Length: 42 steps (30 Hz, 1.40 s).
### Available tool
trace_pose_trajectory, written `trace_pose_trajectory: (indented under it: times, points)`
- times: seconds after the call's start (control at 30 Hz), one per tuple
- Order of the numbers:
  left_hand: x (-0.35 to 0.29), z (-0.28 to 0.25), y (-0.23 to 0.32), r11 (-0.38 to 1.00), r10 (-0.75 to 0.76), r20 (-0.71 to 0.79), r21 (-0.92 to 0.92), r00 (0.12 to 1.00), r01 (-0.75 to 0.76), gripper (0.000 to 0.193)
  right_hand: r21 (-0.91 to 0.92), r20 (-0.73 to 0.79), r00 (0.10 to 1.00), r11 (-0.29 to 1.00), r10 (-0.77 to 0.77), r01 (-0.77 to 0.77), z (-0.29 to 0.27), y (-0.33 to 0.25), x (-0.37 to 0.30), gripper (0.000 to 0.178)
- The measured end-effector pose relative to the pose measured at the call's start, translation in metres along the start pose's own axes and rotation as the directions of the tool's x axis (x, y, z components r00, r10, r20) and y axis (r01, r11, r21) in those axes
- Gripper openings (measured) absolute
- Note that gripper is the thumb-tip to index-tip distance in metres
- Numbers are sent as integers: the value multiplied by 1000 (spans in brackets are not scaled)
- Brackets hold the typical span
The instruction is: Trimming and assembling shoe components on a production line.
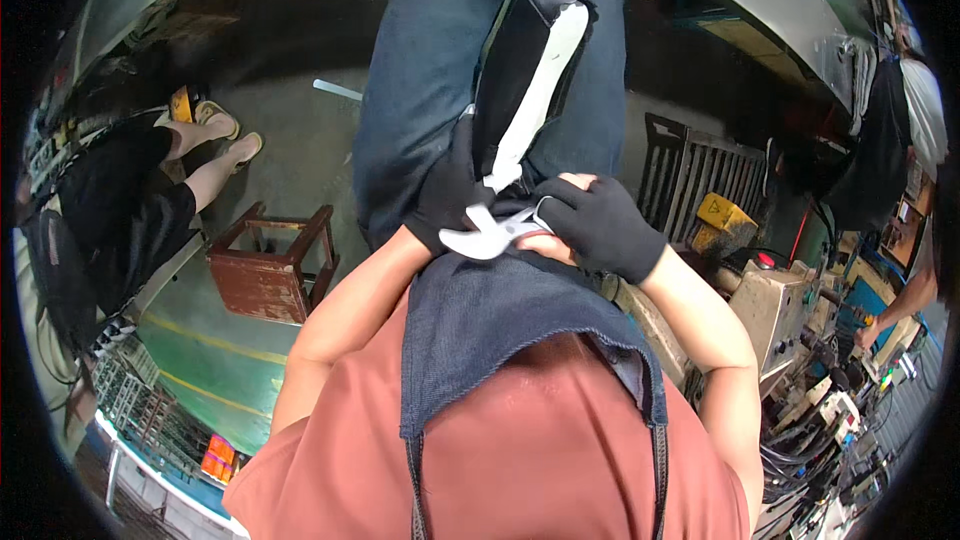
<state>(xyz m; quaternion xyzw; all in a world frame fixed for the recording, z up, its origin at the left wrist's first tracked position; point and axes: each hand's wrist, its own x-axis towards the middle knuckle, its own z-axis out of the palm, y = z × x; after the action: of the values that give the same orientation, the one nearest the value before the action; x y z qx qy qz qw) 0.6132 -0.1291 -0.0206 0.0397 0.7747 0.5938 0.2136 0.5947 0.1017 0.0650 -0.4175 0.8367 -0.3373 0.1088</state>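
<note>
Across my lap lies a long black piece [497, 90] with a smooth, dark surface. A white strip [545, 85] runs along its right side and narrows toward me; I cannot tell what the whole object is. My left hand [447, 190], in a black glove, is closed on its near left edge. In my right hand [597, 220], gloved in black with bare fingertips, is a pair of metal scissors [482, 238]. Their blades point left, spread apart, just below the near end of the strip. Motion blurs the blades.
A brown wooden stool [265, 275] stands on the floor to my left, near another person's legs [210, 165]. At right are a slatted dark rack [695, 175], a yellow box [722, 225] and a machine housing [770, 310] with a red button. Another person's arm [905, 305] reaches in at far right.
</note>
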Motion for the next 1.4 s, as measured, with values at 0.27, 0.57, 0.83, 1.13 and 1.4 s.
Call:
trace_pose_trajectory:
  times: [0.27, 0.57, 0.83, 1.13, 1.4]
  points:
    - [-1, -139, 152, 958, -169, -155, 205, 973, 199, 66, 155, 219, 725, 711, 653, -686, -30, -2, -37, 29]
    - [59, 4, 18, 991, 132, -115, 44, 985, -128, 97, 699, 114, 547, 324, 829, -637, -3, -14, -62, 40]
    - [39, 13, 15, 982, 173, 87, 63, 981, -179, 93, 42, 282, 652, 670, 704, -742, -64, 13, -12, 46]
    - [54, 17, 1, 905, 280, -92, 358, 956, -231, 101, -465, 253, 947, 883, 198, -60, -77, 87, 29, 35]
    - [99, 24, 9, 962, 272, -437, 119, 857, -244, 74, -178, 488, 797, 934, 356, -309, -80, 123, 38, 49]
